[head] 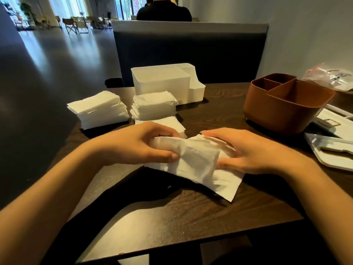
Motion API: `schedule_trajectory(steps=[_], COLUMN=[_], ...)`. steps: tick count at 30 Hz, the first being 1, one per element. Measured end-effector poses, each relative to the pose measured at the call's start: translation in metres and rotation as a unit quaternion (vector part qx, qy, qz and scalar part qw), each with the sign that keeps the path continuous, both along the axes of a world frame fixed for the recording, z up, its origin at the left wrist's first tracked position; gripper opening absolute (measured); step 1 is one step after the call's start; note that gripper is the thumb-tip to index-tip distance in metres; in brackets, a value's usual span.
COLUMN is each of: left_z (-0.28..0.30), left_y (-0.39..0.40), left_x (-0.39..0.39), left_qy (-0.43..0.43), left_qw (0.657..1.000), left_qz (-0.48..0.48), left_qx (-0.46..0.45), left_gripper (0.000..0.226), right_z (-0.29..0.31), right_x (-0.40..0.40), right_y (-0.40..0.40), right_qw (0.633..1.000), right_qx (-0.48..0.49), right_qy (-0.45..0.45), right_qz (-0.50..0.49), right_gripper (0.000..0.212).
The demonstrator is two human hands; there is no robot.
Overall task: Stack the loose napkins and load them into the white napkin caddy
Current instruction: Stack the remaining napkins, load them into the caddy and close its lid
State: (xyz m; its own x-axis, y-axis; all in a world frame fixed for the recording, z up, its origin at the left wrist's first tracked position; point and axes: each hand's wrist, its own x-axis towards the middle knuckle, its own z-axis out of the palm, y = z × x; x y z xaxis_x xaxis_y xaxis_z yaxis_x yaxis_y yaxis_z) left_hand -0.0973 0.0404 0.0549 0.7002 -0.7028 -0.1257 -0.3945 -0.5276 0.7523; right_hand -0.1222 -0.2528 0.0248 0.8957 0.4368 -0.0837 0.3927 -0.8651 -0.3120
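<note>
Holding a limp bundle of napkins between both hands just above the table, we have the left hand curled round its left end, thumb on top and fingers wrapped behind, while the right hand pinches the right end, thumb underneath and fingers over the top. The bundle sags and creases in the middle, and one sheet hangs loose toward the near edge.

We judge these napkins very light, soft and easily crumpled, with no stiffness of their own; single sheets will slide off one another. They are best taken by the whole thickness at opposite edges, squeezed gently and squared up against the table before lifting.

Two tidy stacks wait farther back: one stack at the left, another just in front of the white caddy, with a lower pile behind our left hand. The caddy looks empty from here, though its bottom is hidden. A brown caddy stands well apart at the right.
</note>
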Motion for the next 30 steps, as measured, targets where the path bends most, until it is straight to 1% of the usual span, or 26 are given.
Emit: schedule_trajectory(steps=[1,3,6,8,9,15,17,20,22,25,27,30], left_z=[0.003,0.004,-0.005,-0.013,-0.016,-0.027,-0.027,-0.027,-0.028,-0.028,-0.027,-0.027], left_y=[-0.006,-0.016,-0.018,-0.014,-0.012,-0.007,-0.008,-0.01,-0.009,-0.008,-0.009,-0.009], left_x=[0.003,0.007,0.011,0.013,0.013,0.014,0.015,0.013,0.012,0.013,0.012,0.011], left_qy=[0.008,0.022,0.035,0.04,0.04,0.043,0.032,0.037,0.044,0.05,0.047,0.039], left_qw=[1.0,0.999,0.997,0.996,0.995,0.992,0.992,0.992,0.992,0.991,0.991,0.989], left_qz=[-0.013,-0.036,-0.061,-0.072,-0.075,-0.052,-0.051,-0.06,-0.058,-0.057,-0.061,-0.072], left_qx=[0.006,0.007,-0.024,-0.044,-0.054,-0.107,-0.111,-0.106,-0.106,-0.108,-0.11,-0.12], left_gripper=[0.021,0.023,0.022,0.021,0.021,0.019,0.021,0.022,0.023,0.023,0.023,0.022], right_z=[-0.001,-0.001,-0.001,-0.002,-0.002,-0.008,-0.009,-0.011,-0.012,-0.016,-0.017,-0.018], right_x=[0.003,0.006,0.004,0.001,0.001,0.005,0.003,0.003,0.006,0.01,0.011,0.011], right_y=[-0.001,-0.005,-0.015,-0.021,-0.022,-0.017,-0.019,-0.023,-0.023,-0.021,-0.021,-0.021], right_qw=[1.0,0.999,0.999,0.997,0.996,0.995,0.993,0.991,0.99,0.986,0.979,0.955], right_qx=[0.008,0.018,0.034,0.049,0.058,0.087,0.103,0.118,0.121,0.118,0.131,0.189], right_qy=[-0.026,-0.035,0.024,0.057,0.059,-0.038,-0.052,-0.049,-0.064,-0.109,-0.145,-0.205], right_qz=[-0.009,-0.005,0.029,0.025,0.018,-0.017,-0.02,-0.026,-0.033,-0.05,-0.063,-0.099], right_gripper=[0.081,0.075,0.079,0.085,0.085,0.068,0.065,0.059,0.049,0.027,0.018,0.014])
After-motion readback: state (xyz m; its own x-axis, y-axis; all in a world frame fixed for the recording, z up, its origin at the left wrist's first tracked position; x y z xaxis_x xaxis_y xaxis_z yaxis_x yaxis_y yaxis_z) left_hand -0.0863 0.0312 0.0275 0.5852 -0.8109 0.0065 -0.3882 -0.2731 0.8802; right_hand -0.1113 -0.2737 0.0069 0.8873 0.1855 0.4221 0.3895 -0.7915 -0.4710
